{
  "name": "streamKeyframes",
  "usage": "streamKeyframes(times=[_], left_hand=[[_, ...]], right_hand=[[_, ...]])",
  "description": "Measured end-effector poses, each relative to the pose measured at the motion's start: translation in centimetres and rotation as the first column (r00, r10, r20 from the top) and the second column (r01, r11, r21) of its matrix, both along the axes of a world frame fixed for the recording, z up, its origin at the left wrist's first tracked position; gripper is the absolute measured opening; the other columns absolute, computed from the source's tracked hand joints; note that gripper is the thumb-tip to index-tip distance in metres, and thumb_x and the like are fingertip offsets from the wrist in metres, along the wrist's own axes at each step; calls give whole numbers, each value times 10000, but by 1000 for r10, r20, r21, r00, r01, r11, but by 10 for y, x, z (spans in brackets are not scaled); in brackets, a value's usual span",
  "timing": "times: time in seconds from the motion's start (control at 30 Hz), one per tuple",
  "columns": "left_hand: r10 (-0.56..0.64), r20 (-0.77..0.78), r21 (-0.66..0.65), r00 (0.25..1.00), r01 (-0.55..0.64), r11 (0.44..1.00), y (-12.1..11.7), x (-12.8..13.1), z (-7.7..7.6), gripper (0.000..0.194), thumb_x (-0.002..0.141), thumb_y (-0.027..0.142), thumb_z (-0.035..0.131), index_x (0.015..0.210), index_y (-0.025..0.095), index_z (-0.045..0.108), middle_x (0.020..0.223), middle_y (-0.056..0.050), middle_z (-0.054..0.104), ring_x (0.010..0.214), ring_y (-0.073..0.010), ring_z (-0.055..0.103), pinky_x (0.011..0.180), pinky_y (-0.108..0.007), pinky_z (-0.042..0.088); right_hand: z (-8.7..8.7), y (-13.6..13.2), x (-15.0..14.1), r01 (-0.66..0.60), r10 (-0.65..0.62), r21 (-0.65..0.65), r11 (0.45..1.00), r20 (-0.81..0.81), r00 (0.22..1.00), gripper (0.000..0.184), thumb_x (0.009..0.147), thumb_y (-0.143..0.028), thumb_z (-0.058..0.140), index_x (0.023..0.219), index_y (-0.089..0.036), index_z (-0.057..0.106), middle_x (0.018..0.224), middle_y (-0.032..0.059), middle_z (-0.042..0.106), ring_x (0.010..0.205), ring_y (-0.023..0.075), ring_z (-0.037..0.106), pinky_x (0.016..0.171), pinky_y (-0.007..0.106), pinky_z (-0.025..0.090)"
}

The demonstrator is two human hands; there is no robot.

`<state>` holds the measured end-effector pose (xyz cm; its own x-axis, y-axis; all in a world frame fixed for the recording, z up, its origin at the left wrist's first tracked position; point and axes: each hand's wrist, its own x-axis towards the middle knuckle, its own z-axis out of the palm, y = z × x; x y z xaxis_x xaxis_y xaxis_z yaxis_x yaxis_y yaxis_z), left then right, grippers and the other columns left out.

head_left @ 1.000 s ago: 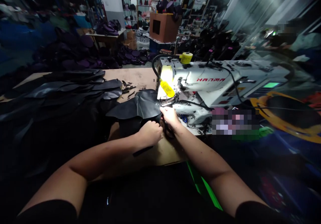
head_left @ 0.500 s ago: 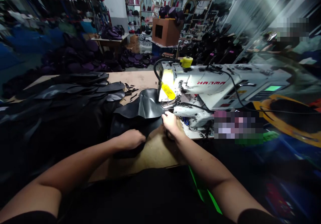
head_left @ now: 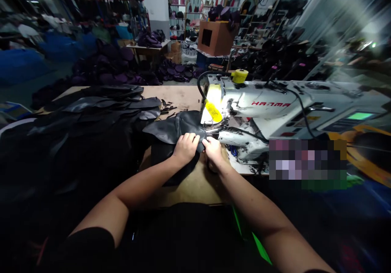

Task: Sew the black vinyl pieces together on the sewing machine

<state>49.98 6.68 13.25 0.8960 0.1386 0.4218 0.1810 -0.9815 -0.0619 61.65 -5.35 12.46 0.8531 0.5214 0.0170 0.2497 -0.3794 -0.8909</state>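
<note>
A black leather-like piece point(head_left: 174, 127) reaches under the head of a white sewing machine point(head_left: 269, 104), its lower part draping over the table edge. My left hand point(head_left: 186, 147) lies on its near part, fingers bent together and gripping the material. Just right of it, my right hand point(head_left: 213, 148) pinches the edge close to the machine's narrow arm point(head_left: 235, 138). Both hands are closed and nearly touch each other. A yellow lamp point(head_left: 213, 111) lights the needle area, where glare hides the needle itself.
Layered black pieces point(head_left: 100, 110) cover the table's left side. Dark scraps point(head_left: 167, 108) lie on the wooden tabletop point(head_left: 180, 93) behind the work. A brown box point(head_left: 217, 38) stands farther back, and a yellow-rimmed round thing point(head_left: 366, 159) is at right.
My left hand has moved right and up, from the piece's lower edge to a grip beside my right hand. My right hand keeps its pinch. The view has turned slightly left.
</note>
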Motion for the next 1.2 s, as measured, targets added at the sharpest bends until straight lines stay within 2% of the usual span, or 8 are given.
streamKeyframes(times=[0.1, 0.2, 0.33, 0.43, 0.57, 0.7, 0.93, 1.2], left_hand=[[-41, -43, 24, 998, 42, 999, -1, -5, 0, 381, 1075, 236, 443, 1414, 220, 617, 1313, -136, 650, 1107, -268, 592, 861, -383, 476], [33, -102, -98, 994, -43, 994, 2, -4, 5, 340, 1082, 197, 410, 1242, 195, 710, 1121, -104, 699, 997, -227, 612, 828, -336, 478], [120, -36, -137, 992, -123, 983, 9, 6, 30, 381, 1100, 243, 362, 1106, 170, 736, 1050, -121, 699, 1018, -249, 617, 844, -352, 464], [-83, -117, 7, 990, 84, 996, 24, 19, 58, 416, 1097, 251, 336, 1057, 136, 733, 1021, -158, 696, 999, -272, 630, 792, -366, 451], [-388, -407, 64, 827, 450, 891, 45, 36, 80, 336, 1058, 386, 507, 1045, 141, 738, 988, -142, 718, 878, -247, 652, 710, -332, 452], [-446, -469, 71, 762, 536, 841, 45, 43, 76, 245, 1032, 206, 502, 1057, 172, 744, 953, -96, 732, 831, -209, 663, 714, -307, 466], [-374, -379, 33, 846, 417, 908, 32, 49, 59, 292, 1047, 192, 458, 1053, 117, 739, 949, -115, 738, 864, -219, 696, 741, -301, 494], [-293, -400, -37, 869, 304, 952, 18, 52, 63, 261, 1027, 164, 495, 1066, 68, 734, 1005, -154, 742, 942, -261, 717, 795, -332, 529]], right_hand=[[1, -1, 0, -24, 24, 8, 1000, -27, 999, 218, 857, -386, 544, 707, -232, 582, 588, -8, 604, 587, 185, 578, 611, 291, 440], [3, -2, -1, -27, 27, -17, 999, -21, 999, 206, 860, -372, 546, 708, -236, 578, 576, -8, 598, 593, 191, 577, 626, 297, 443], [6, 0, -5, 5, -2, -34, 999, 81, 997, 222, 867, -355, 540, 673, -252, 503, 641, 10, 602, 665, 202, 562, 660, 306, 429], [4, 2, -10, 28, -20, -51, 998, 136, 990, 303, 905, -363, 495, 637, -263, 395, 645, 13, 550, 673, 203, 519, 659, 315, 394], [0, 2, -10, 17, -9, -65, 998, 116, 993, 306, 919, -368, 476, 647, -259, 388, 651, 8, 517, 671, 198, 491, 653, 314, 367], [-4, 2, -6, -49, 48, 1, 999, 93, 995, 278, 913, -350, 483, 665, -250, 405, 693, 9, 546, 695, 184, 492, 683, 303, 401], [-2, 17, 3, 5, -7, 57, 998, 39, 999, 249, 923, -281, 453, 679, -242, 418, 687, 44, 591, 710, 191, 530, 697, 317, 431], [-5, 15, -4, -68, 69, 39, 997, -20, 997, 291, 919, -387, 472, 689, -223, 543, 627, 42, 622, 618, 195, 564, 633, 324, 465]])
